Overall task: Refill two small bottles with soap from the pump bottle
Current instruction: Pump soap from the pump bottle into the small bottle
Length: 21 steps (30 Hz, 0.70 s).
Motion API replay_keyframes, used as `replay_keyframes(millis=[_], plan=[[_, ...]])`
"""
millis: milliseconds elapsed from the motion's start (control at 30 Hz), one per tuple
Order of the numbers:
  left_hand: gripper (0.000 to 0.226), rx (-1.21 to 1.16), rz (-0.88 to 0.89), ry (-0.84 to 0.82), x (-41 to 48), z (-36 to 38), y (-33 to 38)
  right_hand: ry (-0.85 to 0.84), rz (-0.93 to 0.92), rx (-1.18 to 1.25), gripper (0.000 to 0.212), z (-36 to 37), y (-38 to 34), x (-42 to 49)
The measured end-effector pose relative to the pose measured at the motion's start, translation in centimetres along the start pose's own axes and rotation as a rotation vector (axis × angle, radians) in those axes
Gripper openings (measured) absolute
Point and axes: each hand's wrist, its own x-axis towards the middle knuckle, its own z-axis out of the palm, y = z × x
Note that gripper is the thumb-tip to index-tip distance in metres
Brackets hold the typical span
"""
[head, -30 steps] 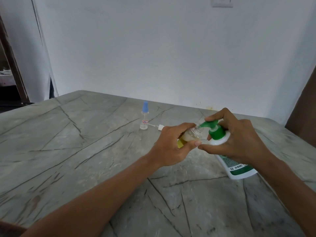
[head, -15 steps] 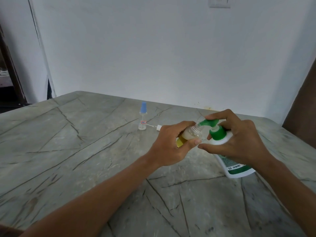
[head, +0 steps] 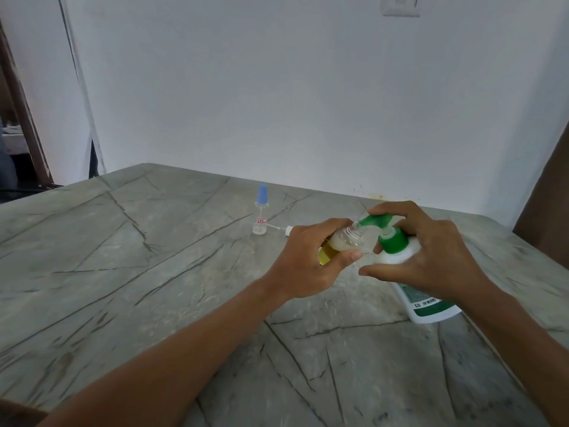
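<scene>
The grey-green stone table, veined with dark cracks, carries an upright blue-capped bottle. A white nozzle piece lies just beside it; the tilted pump bottle rests its base farther right

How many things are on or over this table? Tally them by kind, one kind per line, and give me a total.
Small bottles: 2, the held bottle and the blue-capped bottle
Pump bottles: 1, the pump bottle
Loose caps: 1, the white cap with tube
Total: 4
</scene>
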Motion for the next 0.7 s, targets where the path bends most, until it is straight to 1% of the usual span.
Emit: replay_keyframes(millis=[200,333,433,500,700], plan=[[0.036,0.0,0.004,0.012,0.05,0.1,0.16,0.049,0.016,0.009,0.072,0.06,0.06,-0.04],[0.033,0.033,0.022,-0.012,-0.01,0.17,0.16,0.072,0.027,0.012,0.064,0.02,0.07,-0.15],[0.034,0.033,0.024,-0.027,0.01,0.19,0.25,0.073,0.036,0.022,0.063,0.03,-0.09,-0.07],[0.036,0.019,0.015,-0.016,-0.05,0.12,0.27,0.054,0.041,0.025,0.065,-0.03,-0.19,-0.02],[0.041,-0.016,0.003,0.019,-0.03,0.09,-0.03,-0.041,0.01,0.001,0.084,-0.39,-0.4,0.07]])
